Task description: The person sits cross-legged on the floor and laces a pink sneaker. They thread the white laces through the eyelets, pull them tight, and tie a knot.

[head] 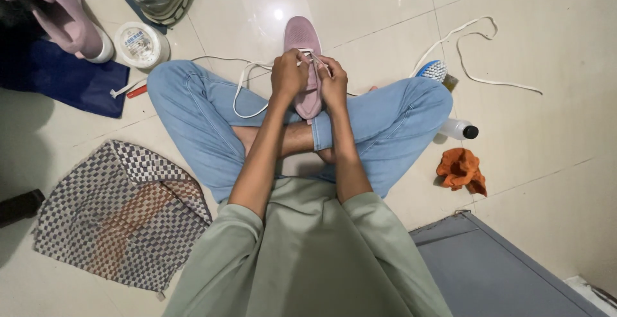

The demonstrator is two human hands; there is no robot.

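While laced: two hands (310,78), one pink shoe (304,47)

Shoe (304,66) between knees; cloth (122,214) left, rag (461,170) right.

A home floor: glossy cream tiles (360,8), checked cloth mat (122,214), scattered shoes (58,11).

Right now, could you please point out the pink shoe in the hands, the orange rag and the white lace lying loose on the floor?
pink shoe (302,34): head view, on its toe.
orange rag (460,169): head view, on its crumpled middle.
white lace (495,81): head view, on its long strand.
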